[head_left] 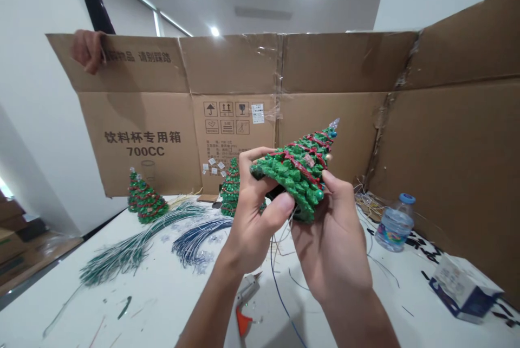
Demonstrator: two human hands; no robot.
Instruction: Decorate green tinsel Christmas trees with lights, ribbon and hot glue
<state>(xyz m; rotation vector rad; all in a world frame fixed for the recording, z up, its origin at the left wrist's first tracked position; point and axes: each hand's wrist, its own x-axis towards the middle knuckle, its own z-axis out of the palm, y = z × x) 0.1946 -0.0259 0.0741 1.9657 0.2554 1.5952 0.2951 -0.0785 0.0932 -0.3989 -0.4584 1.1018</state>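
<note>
Both hands are clamped on a small green Christmas tree [296, 174], held in the air above the bench [162, 304], its tip tilted up toward the far right. The left hand [260, 212] wraps one side and the right hand [333, 239] the other, perhaps to turn the underside toward the person. Fingers hide much of the base, where something dark shows but cannot be made out. Thin wires [282, 239] hang from under the tree. On the far left of the bench stand two similar trees [146, 201], and a third [231, 188] is partly hidden behind the left hand. Bundles of green wires [134, 250] and blue wires [199, 239] lie near them, apparently kept apart by colour. A glue gun [246, 296] lies cut off by the lower edge. Another person's hand [87, 51] grips the top of a cardboard sheet [235, 120], seemingly holding it upright along the far edge.
</note>
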